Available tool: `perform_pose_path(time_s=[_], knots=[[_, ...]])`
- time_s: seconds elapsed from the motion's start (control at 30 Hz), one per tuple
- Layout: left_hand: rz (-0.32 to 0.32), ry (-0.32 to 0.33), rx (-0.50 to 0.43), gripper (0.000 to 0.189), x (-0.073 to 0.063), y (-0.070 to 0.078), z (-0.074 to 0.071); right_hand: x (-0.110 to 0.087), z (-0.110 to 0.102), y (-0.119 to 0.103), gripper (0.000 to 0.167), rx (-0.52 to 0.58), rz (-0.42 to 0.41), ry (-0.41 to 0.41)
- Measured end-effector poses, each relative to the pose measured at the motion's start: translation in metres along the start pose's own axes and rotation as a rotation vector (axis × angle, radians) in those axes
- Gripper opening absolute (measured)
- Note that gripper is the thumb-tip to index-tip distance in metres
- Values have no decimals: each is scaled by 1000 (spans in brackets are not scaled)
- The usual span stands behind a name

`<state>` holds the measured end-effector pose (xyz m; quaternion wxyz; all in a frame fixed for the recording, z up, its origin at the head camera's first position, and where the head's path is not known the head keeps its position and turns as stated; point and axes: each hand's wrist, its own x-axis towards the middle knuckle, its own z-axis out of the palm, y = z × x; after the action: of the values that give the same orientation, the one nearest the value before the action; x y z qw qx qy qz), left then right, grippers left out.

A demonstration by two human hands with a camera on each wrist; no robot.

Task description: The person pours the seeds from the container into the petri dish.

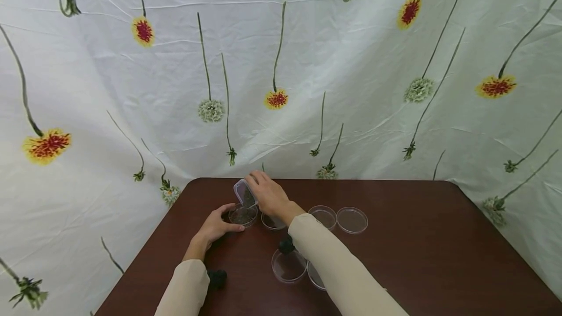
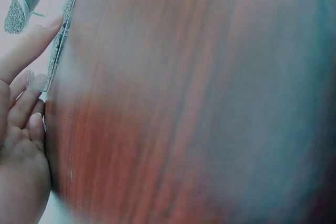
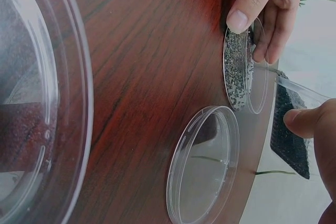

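Observation:
My left hand (image 1: 215, 223) grips a clear petri dish (image 3: 266, 88) on the table, thumb on one side of the rim and fingers round the other. Dark, coarse granules (image 3: 236, 66) cover the floor of this dish. Above it, my right hand (image 1: 270, 195) holds a small clear plastic box (image 1: 239, 190), tipped toward the dish. Inside the box lies a mass of the same dark granules (image 3: 287, 140), with my right thumb pressed along its side. Just right of the filled dish stands a second petri dish (image 3: 231, 153) without granules.
Two more petri dishes, one (image 1: 324, 207) partly behind my right forearm and another (image 1: 352, 232), sit side by side to the right. Nearer me are two others, a dish (image 1: 289, 281) and one (image 1: 315, 282) partly under the sleeve. A flowered cloth (image 1: 246, 135) hangs behind the brown table (image 1: 417, 238).

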<state>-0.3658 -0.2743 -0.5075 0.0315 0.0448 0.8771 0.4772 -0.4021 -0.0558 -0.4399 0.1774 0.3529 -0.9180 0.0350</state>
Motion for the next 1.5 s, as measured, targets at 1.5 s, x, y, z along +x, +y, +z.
perform_pose_path(time_s=[1.5], knots=[[6, 16, 15, 90, -6, 7, 1, -1, 2, 5, 92, 629, 388, 72]])
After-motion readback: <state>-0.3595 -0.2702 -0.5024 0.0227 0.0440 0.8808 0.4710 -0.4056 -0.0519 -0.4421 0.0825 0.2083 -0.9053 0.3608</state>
